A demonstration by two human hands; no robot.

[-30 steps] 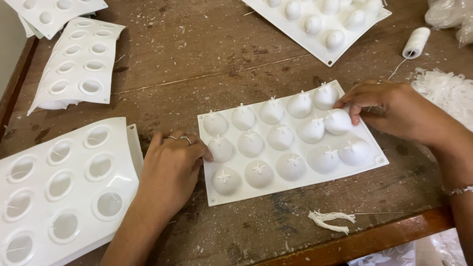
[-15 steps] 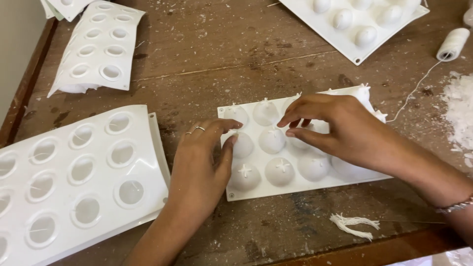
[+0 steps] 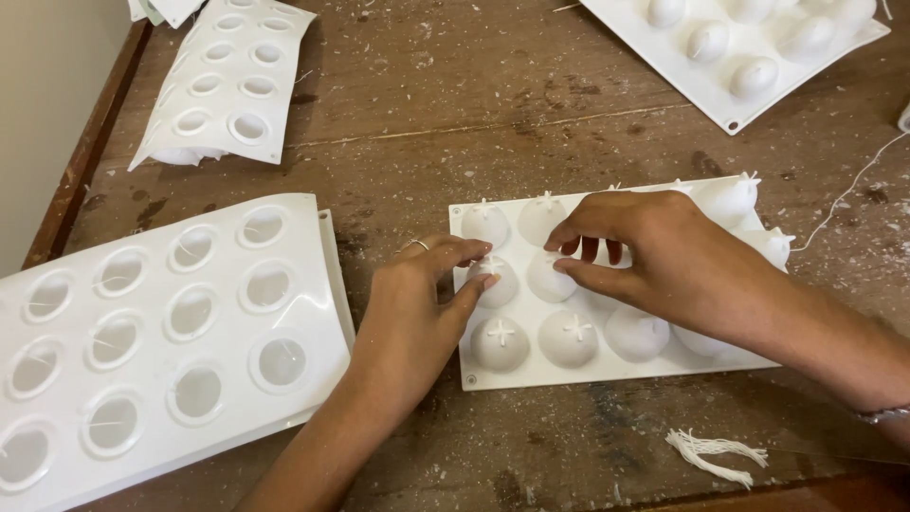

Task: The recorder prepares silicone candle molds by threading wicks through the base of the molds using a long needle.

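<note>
Domed mould tray (image 3: 493, 372): white silicone-like, matt, smooth. Empty mould tray (image 3: 313, 284): same white, slight sheen. Table (image 3: 455, 123): worn brown wood, rough, white-flecked. Wick bundle (image 3: 713, 451): white fibrous string.

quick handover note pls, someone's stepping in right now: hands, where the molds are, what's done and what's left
Left hand: at the left edge of the white dome mold, fingertips on a dome in the middle row; holds nothing else.
Right hand: over the same mold, thumb and fingers pinching at a middle-row dome.
Front-row domes show small cross-shaped slits with wicks in them.
Cavity mold lies at the left, cavities up, thin wicks across them.
A second cavity mold sits at the back left, another dome mold at the back right.
Loose wick bundle lies near the front edge.
Left: the domes under the right hand cannot be judged.
</note>
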